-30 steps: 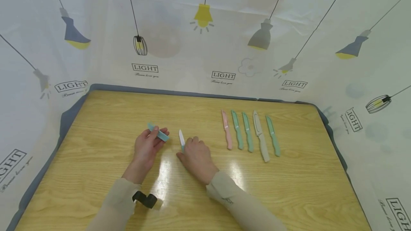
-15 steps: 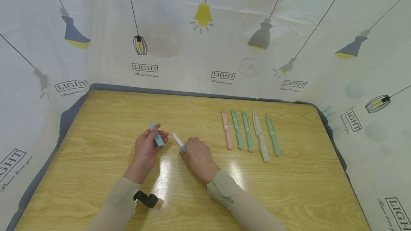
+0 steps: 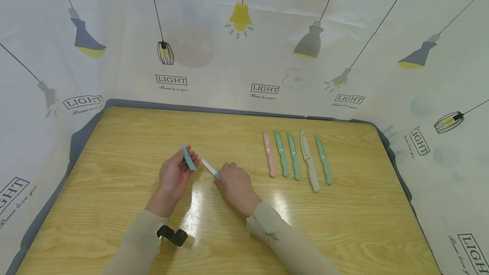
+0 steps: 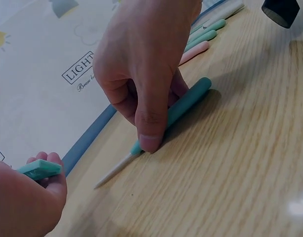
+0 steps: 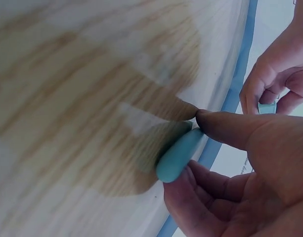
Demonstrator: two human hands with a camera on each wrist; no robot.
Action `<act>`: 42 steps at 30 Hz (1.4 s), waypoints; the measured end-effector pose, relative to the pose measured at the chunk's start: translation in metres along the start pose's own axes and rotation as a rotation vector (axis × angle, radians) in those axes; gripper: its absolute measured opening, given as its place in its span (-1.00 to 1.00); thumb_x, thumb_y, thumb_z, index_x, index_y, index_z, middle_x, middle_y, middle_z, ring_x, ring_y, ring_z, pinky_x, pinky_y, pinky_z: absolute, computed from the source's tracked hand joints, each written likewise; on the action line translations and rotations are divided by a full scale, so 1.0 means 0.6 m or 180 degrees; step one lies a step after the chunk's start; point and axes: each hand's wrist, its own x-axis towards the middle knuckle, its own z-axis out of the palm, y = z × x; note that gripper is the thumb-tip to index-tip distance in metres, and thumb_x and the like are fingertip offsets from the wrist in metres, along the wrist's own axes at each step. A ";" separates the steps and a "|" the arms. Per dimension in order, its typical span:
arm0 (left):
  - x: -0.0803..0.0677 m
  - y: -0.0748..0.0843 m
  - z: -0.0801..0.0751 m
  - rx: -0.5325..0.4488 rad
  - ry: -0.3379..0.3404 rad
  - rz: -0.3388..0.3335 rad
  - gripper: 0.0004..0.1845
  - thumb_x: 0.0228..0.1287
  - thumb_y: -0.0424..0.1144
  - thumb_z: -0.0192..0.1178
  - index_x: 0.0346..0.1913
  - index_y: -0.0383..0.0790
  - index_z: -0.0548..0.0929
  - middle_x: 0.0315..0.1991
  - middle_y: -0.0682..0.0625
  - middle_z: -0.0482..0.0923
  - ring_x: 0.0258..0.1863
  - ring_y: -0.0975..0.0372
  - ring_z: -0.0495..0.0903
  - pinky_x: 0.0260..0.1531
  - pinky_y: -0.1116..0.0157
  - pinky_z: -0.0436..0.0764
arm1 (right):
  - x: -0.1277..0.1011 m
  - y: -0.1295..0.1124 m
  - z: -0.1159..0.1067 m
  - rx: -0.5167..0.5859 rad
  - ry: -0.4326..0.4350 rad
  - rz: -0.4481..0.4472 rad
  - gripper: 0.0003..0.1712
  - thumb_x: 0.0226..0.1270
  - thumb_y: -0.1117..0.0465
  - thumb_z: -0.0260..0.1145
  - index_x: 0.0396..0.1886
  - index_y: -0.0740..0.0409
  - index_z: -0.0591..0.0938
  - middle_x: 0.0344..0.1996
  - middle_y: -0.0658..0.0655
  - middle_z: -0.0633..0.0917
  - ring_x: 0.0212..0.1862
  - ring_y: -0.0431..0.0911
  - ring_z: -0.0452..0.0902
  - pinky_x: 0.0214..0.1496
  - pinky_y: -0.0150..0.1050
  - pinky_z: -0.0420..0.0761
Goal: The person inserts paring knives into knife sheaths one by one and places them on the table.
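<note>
My right hand pinches the blue-green handle of a small knife between thumb and fingers, low over the wooden table. Its bare white blade points up and left, toward the other hand. In the left wrist view the knife handle sticks out behind the fingers, and the blade tip angles down close to the tabletop. My left hand, palm turned up, holds a light blue blade sheath between thumb and fingers. The sheath's lower end lies just left of the blade tip in the head view.
To the right lie a pink knife, several green knives and a larger beige knife in a row, all sheathed. The table ends at a white lamp-print backdrop. A black device sits on the left wrist.
The right hand has turned the knife so its blade points further left, toward the sheath. In the left hand the sheath has swung to a steeper slant and turned over.
</note>
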 end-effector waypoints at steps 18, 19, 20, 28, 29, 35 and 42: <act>-0.001 0.003 0.007 0.0092 0.0033 0.0081 -0.47 0.74 -0.19 -0.26 0.57 -0.41 0.10 0.13 -0.08 0.35 0.12 0.21 0.47 0.35 0.36 0.49 | -0.006 0.000 -0.005 -0.0035 -0.0044 0.0063 -0.67 0.50 0.01 0.35 -0.21 0.23 0.66 -0.43 0.08 0.51 -0.47 -0.12 0.42 -0.64 -0.30 0.48; -0.002 0.003 0.008 0.0098 0.0045 0.0090 -0.47 0.74 -0.19 -0.26 0.57 -0.40 0.10 0.13 -0.08 0.36 0.12 0.21 0.48 0.34 0.36 0.50 | -0.006 0.001 -0.005 -0.0030 -0.0063 0.0053 -0.70 0.51 0.05 0.34 -0.22 0.23 0.66 -0.44 0.08 0.51 -0.49 -0.13 0.42 -0.65 -0.29 0.49; -0.002 0.003 0.008 0.0108 0.0047 0.0102 -0.47 0.74 -0.19 -0.26 0.57 -0.40 0.10 0.12 -0.07 0.38 0.13 0.21 0.48 0.34 0.36 0.50 | -0.006 0.002 -0.005 -0.0016 -0.0079 0.0048 -0.73 0.52 0.08 0.32 -0.23 0.23 0.66 -0.46 0.08 0.51 -0.49 -0.13 0.42 -0.65 -0.29 0.49; 0.002 -0.004 0.016 0.0185 0.0104 0.0163 -0.61 0.71 -0.20 -0.13 0.38 -0.36 0.24 -0.04 0.02 0.56 0.03 0.23 0.61 0.29 0.31 0.56 | -0.005 0.016 -0.010 0.0319 -0.0246 0.0125 -0.75 0.53 0.12 0.31 -0.23 0.25 0.66 -0.48 0.08 0.52 -0.50 -0.11 0.43 -0.58 -0.23 0.53; 0.003 -0.005 0.017 0.0203 0.0104 0.0162 -0.63 0.71 -0.21 -0.12 0.36 -0.36 0.25 -0.05 0.02 0.56 0.03 0.23 0.62 0.29 0.29 0.56 | -0.006 0.018 -0.011 0.0362 -0.0250 0.0139 -0.74 0.53 0.11 0.31 -0.23 0.25 0.67 -0.47 0.08 0.53 -0.49 -0.11 0.42 -0.57 -0.23 0.54; 0.005 -0.011 0.026 0.0251 0.0089 0.0173 -0.59 0.69 -0.27 -0.06 0.39 -0.42 0.24 -0.06 0.01 0.61 0.03 0.21 0.68 0.26 0.28 0.61 | -0.020 0.042 -0.024 0.0778 -0.0082 0.0145 -0.77 0.51 0.11 0.35 -0.23 0.22 0.71 -0.45 0.04 0.57 -0.48 -0.15 0.43 -0.53 -0.28 0.53; 0.009 -0.019 0.036 0.0239 0.0037 0.0181 -0.55 0.67 -0.28 -0.02 0.42 -0.43 0.22 0.15 -0.15 0.61 0.07 0.18 0.70 0.24 0.25 0.62 | -0.038 0.070 -0.048 0.1354 -0.0083 0.0273 -0.77 0.49 0.14 0.33 -0.12 0.24 0.72 -0.37 0.01 0.63 -0.49 -0.17 0.46 -0.53 -0.35 0.52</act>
